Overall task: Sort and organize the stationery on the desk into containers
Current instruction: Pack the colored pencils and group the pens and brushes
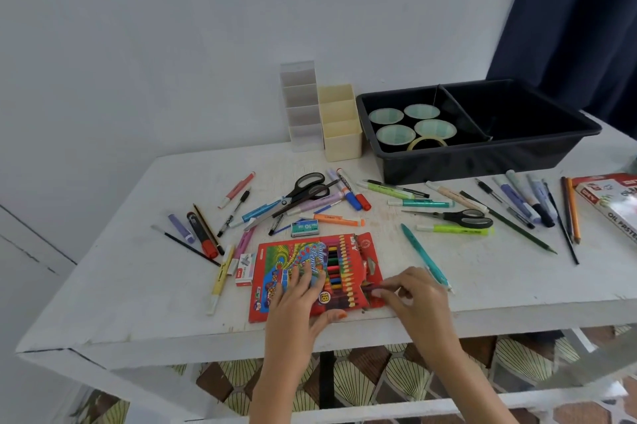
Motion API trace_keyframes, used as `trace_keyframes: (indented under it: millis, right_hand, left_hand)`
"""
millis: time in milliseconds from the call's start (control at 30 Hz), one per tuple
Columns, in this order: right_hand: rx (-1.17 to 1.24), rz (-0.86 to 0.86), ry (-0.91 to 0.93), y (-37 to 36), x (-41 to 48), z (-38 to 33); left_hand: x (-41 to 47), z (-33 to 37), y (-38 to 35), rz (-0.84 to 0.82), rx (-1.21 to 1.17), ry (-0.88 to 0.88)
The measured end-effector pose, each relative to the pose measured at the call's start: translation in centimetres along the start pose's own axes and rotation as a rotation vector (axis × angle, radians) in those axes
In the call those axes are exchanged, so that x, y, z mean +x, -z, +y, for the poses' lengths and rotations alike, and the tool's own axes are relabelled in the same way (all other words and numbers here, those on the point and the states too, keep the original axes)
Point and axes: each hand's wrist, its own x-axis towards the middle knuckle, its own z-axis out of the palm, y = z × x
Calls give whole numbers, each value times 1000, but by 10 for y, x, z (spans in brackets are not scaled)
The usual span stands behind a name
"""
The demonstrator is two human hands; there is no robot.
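The left hand [296, 306] pressed a spread grip on the light, flimsy colour pencil box [286, 258], the right hand [420, 299] beside that grip pinching its open flap end, probably the safest hold.

Left hand [300, 303] presses flat on a red cardboard box of colour pencils [293, 254] on a white desk [138, 285]; right hand [417, 299] pinches its open end.

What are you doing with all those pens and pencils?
A person is busy with the red colour pencil box at the near edge of the desk. The left hand presses it flat while the right hand pinches its open end. Pens, markers and scissors lie scattered; the black tray holds cups and tape.
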Motion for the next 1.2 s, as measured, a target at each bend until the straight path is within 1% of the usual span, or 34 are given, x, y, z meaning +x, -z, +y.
trace_keyframes:
  millis: [100, 233, 367, 433, 600, 633, 700, 767, 833, 900, 1067, 1200]
  right_hand:
    - [-130, -44, 92, -10, 2, -5]
    - [-183, -77, 91, -17, 10, -3]
    - [-139, -40, 1, -23, 9, -6]
    - [-105, -44, -13, -25, 4, -8]
    - [-27, -196, -10, -9, 10, -6]
    - [-20, -191, -17, -5, 12, -7]
    - [5, -120, -56, 2, 15, -10]
    - [46, -63, -81, 6, 19, -12]
    - [61, -51, -73, 12, 23, -12]
    - [61, -26, -64, 21, 28, -8]
    - [31, 27, -111, 56, 42, 13]
    - [-9, 101, -206, 94, 50, 41]
  left_hand:
    - [1, -3, -4, 3, 36, -24]
    - [0, -4, -6, -1, 38, -39]
    - [-2, -4, -7, 6, -21, -25]
    - [-2, -4, -8, 6, -31, -21]
    - [-1, 1, -2, 18, -118, -10]
    - [0, 5, 0, 35, -160, 2]
    - [3, 17, 3, 92, -247, 15]
    - [9, 34, 4, 150, -294, -10]
    - [16, 52, 3, 179, -321, -56]
    - [26, 71, 3, 189, -337, -95]
    - [60, 123, 3, 195, -330, -199]
    - [84, 168, -10, 177, -340, -249]
